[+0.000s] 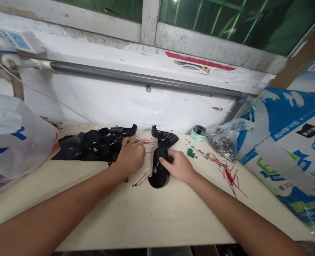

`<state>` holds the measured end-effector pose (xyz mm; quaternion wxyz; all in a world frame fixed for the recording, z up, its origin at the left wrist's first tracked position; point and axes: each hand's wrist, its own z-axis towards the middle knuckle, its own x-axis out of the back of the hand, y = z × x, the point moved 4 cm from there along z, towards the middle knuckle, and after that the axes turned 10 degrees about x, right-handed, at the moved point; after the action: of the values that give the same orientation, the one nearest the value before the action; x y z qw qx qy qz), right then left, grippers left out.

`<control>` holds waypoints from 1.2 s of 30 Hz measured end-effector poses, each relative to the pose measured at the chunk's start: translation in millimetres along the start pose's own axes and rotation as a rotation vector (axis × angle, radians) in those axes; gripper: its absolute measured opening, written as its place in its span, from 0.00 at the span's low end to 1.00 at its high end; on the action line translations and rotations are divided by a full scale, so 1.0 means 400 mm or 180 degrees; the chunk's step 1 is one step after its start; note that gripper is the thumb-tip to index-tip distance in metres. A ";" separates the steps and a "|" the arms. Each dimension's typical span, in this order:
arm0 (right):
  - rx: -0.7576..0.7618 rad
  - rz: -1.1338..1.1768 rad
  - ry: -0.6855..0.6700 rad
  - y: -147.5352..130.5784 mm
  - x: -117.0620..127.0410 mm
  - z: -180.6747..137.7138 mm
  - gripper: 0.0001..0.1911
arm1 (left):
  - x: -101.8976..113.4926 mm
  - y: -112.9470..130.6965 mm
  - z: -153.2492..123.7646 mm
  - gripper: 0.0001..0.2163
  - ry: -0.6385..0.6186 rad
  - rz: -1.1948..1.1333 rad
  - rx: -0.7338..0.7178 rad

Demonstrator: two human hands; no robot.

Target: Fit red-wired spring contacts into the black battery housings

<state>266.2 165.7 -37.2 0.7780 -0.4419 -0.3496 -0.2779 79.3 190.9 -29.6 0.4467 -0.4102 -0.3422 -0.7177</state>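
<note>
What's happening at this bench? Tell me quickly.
A person works bare-handed at a bench. The right hand holds a black housing with red leads trailing from it. The left hand, curled, reaches into loose red wires beside a pile of black shells. A bag of metal parts lies to the right.

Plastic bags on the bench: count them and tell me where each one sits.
2. A white bag with blue print at the left edge; a clear bag of small metal parts at the back right, against the carton. Others may be hidden.
</note>
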 end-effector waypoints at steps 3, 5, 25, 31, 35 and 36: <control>-0.0222 -0.0358 -0.0099 0.002 0.004 -0.003 0.17 | -0.004 0.000 -0.002 0.11 -0.0035 -0.0126 0.0130; -0.0343 -0.0521 -0.0127 0.004 0.004 -0.003 0.19 | -0.015 -0.005 -0.002 0.11 -0.0083 -0.0188 0.0301; 0.0824 0.0005 0.1176 -0.029 0.031 -0.012 0.20 | 0.011 0.014 -0.010 0.08 0.0727 -0.1851 -0.0622; 0.1482 0.0614 0.0787 -0.038 0.016 0.000 0.10 | 0.025 0.025 -0.017 0.07 0.0910 -0.2058 -0.0779; 0.1325 0.1024 0.1150 -0.036 0.017 -0.002 0.10 | 0.017 0.012 -0.012 0.16 0.0897 -0.2787 -0.0168; 0.1259 0.1099 0.1317 -0.034 0.022 -0.004 0.10 | 0.012 0.009 -0.010 0.17 0.0828 -0.2947 -0.0001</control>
<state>261.6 156.9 -24.2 0.9388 -0.2693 -0.1513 -0.1526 80.3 184.2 -26.5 0.1192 -0.1215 -0.4301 -0.8866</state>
